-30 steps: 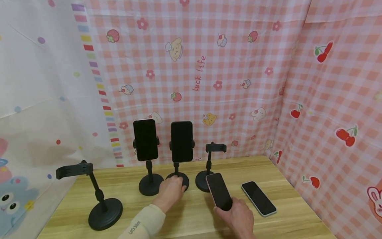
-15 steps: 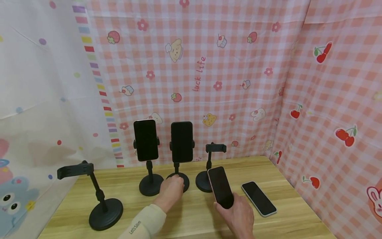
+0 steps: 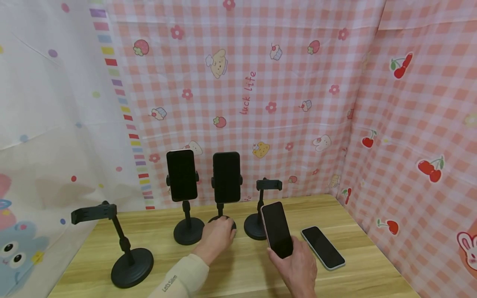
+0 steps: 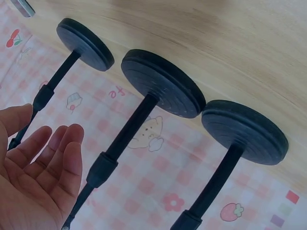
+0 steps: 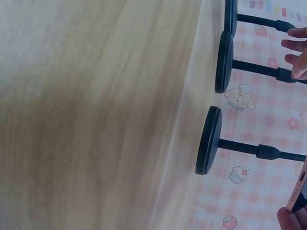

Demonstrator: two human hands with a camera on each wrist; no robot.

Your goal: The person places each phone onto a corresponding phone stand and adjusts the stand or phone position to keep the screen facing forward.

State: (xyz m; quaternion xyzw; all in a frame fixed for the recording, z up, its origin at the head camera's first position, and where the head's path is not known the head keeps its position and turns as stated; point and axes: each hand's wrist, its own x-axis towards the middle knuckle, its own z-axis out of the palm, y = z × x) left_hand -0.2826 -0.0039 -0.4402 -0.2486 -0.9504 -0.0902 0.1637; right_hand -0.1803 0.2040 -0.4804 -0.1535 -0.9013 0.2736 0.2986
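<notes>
My right hand [image 3: 298, 265] grips the lower end of a smartphone [image 3: 277, 229] with a dark screen and pinkish edge. The phone is tilted up, in front of a black phone stand [image 3: 255, 227] whose clamp [image 3: 269, 185] holds nothing. In the right wrist view only the phone's edge [image 5: 296, 189] and some fingertips show. My left hand [image 3: 217, 235] hovers in front of the middle stand's base [image 3: 233, 225]. In the left wrist view the left hand [image 4: 41, 177] has loosely bent fingers with nothing in them, apart from the stands.
Two more stands hold upright phones, a left one [image 3: 181, 175] and a middle one [image 3: 227, 177]. Another stand [image 3: 132, 267] with a bare clamp is at the left. A light-edged phone [image 3: 323, 247] lies on the wooden table [image 3: 357, 256] at right. Patterned cloth [image 3: 298, 74] hangs behind.
My right hand has raised the phone a little, its top end moving up and slightly right. The left hand has shifted slightly right. The stands have stayed put.
</notes>
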